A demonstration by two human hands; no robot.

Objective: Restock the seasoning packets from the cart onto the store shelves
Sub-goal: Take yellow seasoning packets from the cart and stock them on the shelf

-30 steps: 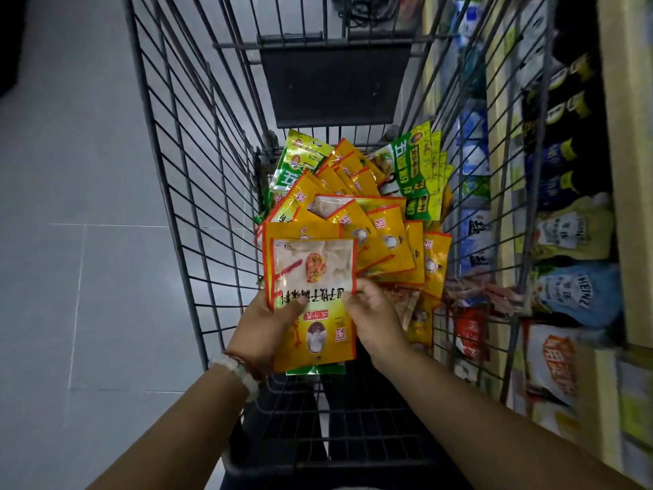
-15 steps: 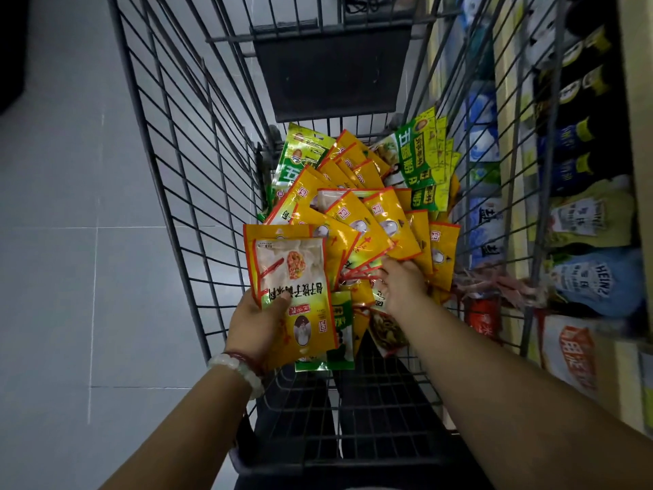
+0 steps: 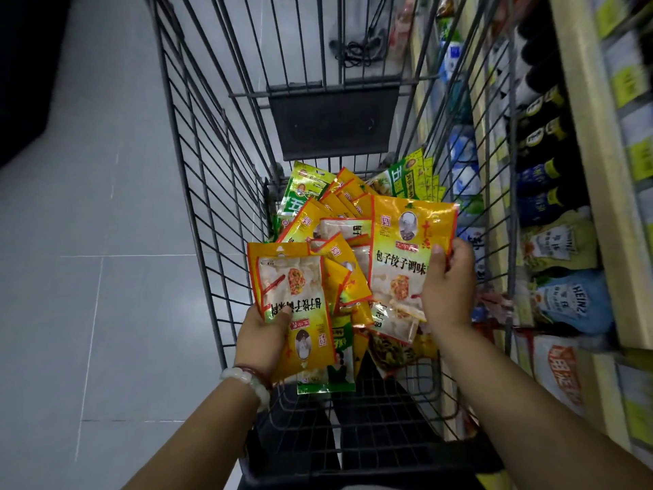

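two hands, two packets, above a narrow cart

on the left, the grey floor (image 3: 88,277) is wide and bare beside the cart (image 3: 198,192). the left hand (image 3: 263,335) has its grip closed on a small stack of yellow packets (image 3: 295,305), thumb on the front, held over the cart's left wire wall. in the middle, the loose packets (image 3: 339,221) lie heaped in the basket, reaching both side walls. the right hand (image 3: 448,281) pinches one yellow packet (image 3: 406,249) by its right edge, lifted above the heap. the cart's right wall stands just beside the store shelves (image 3: 597,192), with almost no gap.
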